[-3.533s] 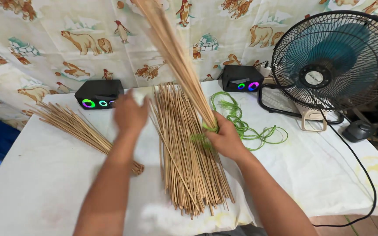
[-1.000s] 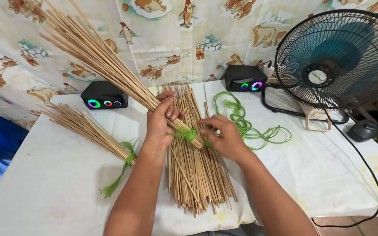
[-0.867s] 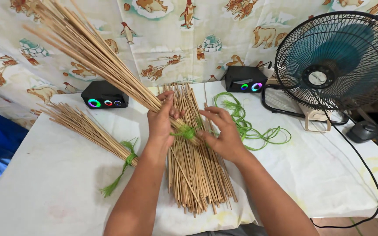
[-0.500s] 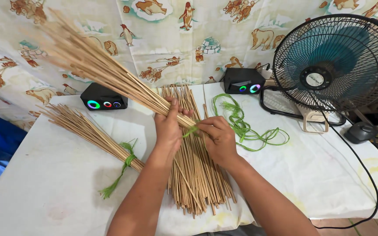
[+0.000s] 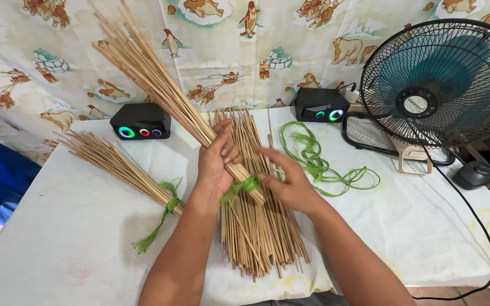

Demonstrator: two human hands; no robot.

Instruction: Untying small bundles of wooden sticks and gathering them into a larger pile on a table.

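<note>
My left hand (image 5: 215, 164) grips a bundle of thin tan sticks (image 5: 154, 79) that slants up to the left, fanning out at the top. A green string tie (image 5: 244, 186) is wound round the bundle's lower end. My right hand (image 5: 289, 181) touches that tie with its fingertips, fingers spread. Both hands hover over a loose pile of sticks (image 5: 259, 221) lying lengthwise on the white table (image 5: 58, 238).
A second stick bundle (image 5: 109, 161) tied with green string lies at the left. Loose green string (image 5: 324, 167) curls to the right. Two black speakers (image 5: 140, 121) (image 5: 320, 104) with lit rings stand at the back. A fan (image 5: 443, 73) and its black cable (image 5: 477, 226) occupy the right.
The held bundle swung from upright at the right hand to slanting left in the left hand. The right hand's fingers opened off the green tie, and the bundle's top rose a little.
</note>
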